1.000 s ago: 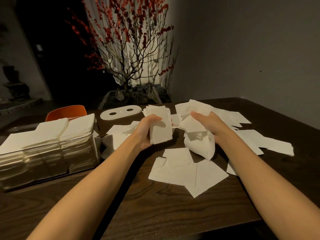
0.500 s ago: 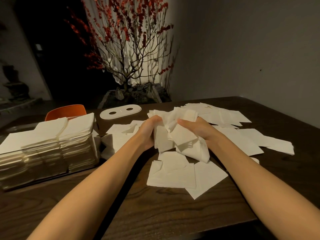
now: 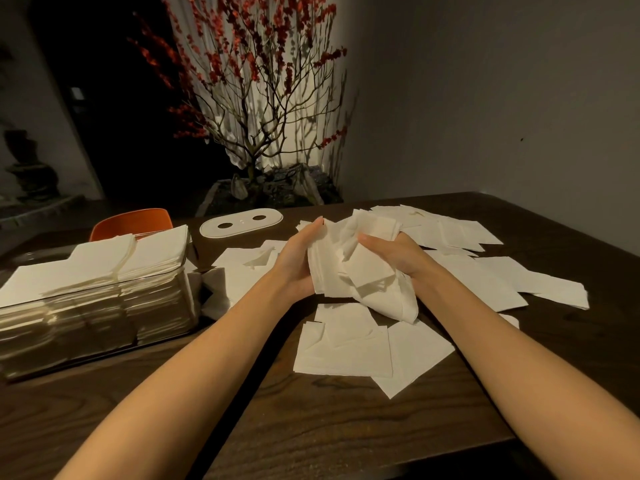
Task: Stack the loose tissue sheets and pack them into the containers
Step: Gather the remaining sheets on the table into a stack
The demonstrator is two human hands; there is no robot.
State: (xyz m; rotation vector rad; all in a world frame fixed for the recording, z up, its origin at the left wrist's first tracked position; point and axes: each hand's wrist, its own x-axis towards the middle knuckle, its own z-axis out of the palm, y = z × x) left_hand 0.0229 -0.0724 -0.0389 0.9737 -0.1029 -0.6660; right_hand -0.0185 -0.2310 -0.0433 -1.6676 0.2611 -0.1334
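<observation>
Head view: the left hand [image 3: 298,261] curls its fingers round one side of a bundle of tissue sheets [image 3: 349,265], and the right hand [image 3: 394,252] grasps the other side, thumb across the top. A second ago the hands were apart, the left with a squared stack, the right with a crumpled handful. Now they have closed together, pressing both lots into one uneven wad above the dark wooden table [image 3: 346,427]. That suggests the gathering step is nearly done, though the edges look unaligned. Loose sheets [image 3: 346,348] lie below and to the right, apparently unmoved. At left the clear container [image 3: 104,317] stands heaped with tissues, its white lid [image 3: 240,221] lying behind.
</observation>
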